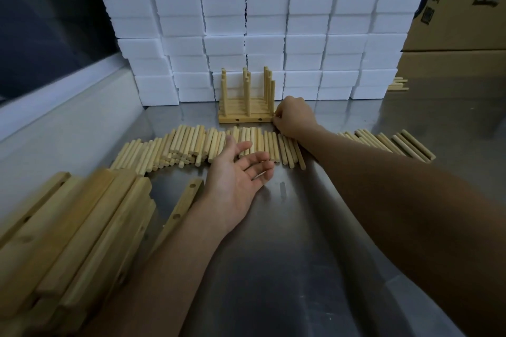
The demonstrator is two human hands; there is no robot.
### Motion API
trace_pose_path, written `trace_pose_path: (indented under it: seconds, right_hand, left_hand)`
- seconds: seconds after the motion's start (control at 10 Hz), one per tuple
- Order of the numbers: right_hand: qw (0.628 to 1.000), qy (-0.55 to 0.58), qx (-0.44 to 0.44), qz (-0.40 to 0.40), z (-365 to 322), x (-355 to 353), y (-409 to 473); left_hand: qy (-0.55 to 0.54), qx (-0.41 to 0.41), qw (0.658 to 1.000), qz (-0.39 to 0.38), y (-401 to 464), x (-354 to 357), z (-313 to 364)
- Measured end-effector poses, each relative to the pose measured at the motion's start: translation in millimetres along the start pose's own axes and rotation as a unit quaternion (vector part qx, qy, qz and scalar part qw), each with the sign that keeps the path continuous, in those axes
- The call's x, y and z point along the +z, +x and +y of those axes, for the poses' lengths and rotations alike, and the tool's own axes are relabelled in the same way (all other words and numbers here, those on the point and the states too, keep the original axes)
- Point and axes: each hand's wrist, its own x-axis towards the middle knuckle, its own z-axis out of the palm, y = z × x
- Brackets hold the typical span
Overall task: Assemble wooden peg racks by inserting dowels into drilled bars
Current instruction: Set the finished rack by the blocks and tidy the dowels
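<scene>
Head view: a steel worktop [315, 241] fills the lower frame, and a wall of white foam blocks [273, 22] stands at its far edge. Cardboard boxes [460, 8] rise at the far right. At the near left lies a pile of drilled bars [68, 227], with 1 bar [182, 210] lying apart just beside the left forearm, 2 holes showing on its face.

Across the middle of the worktop runs a row of loose dowels [191, 145], heaped at the left and spread flat toward the right, passing under the right forearm. A few more dowels [398, 84] lie at the far right beside the foam.

The rack [246, 107] stands against the foam, its pegs upright on flat bars, 2 holes visible on its near edge.

The right hand [294, 117] reaches to the rack's right end, fingers curled at the corner of the near bar and touching it; whether this grip closes on the bar or on something small there, I cannot tell. The left hand [238, 175] lies palm up, fingers relaxed and straight, its grip loose and holding nothing, fingertips over the near ends of the dowels.
</scene>
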Motion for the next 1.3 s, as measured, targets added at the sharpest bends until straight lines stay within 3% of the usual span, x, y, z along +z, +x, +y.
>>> trace_pose_path:
  seconds: [0.2,0.4,0.5,0.6,0.7,0.8,0.9,1.0,1.2,1.3]
  right_hand:
    - [1.000,0.022,0.017,-0.001,-1,-6,-3]
    - [0.998,0.041,0.019,0.051,1,-27,-19]
    - [0.995,0.060,0.012,0.082,0,-37,-35]
    - [0.988,0.068,0.003,0.138,-2,-47,-58]
    - [0.982,0.081,-0.003,0.173,-2,-54,-83]
    - [0.977,0.095,-0.018,0.192,-4,-59,-106]
    - [0.975,0.089,-0.051,0.197,1,-58,-129]
    - [0.975,0.030,-0.094,0.197,15,-53,-149]
    - [0.975,0.020,-0.119,0.189,17,-53,-159]
    - [0.976,0.041,-0.095,0.192,20,-54,-159]
  left_hand:
    - [0.003,0.000,1.000,-0.003,-2,1,1]
    - [0.032,-0.002,0.999,0.005,-5,5,2]
    - [0.094,0.000,0.996,-0.001,-9,9,7]
    - [0.256,0.059,0.965,0.000,-10,9,15]
    - [0.530,0.165,0.831,0.015,-11,7,26]
    - [0.717,0.202,0.667,0.028,-16,4,38]
    - [0.799,0.141,0.584,0.037,-20,1,50]
    - [0.850,0.040,0.523,0.044,-23,0,61]
    - [0.863,-0.077,0.498,0.041,-28,-1,70]
    - [0.854,-0.085,0.511,0.051,-29,-3,72]
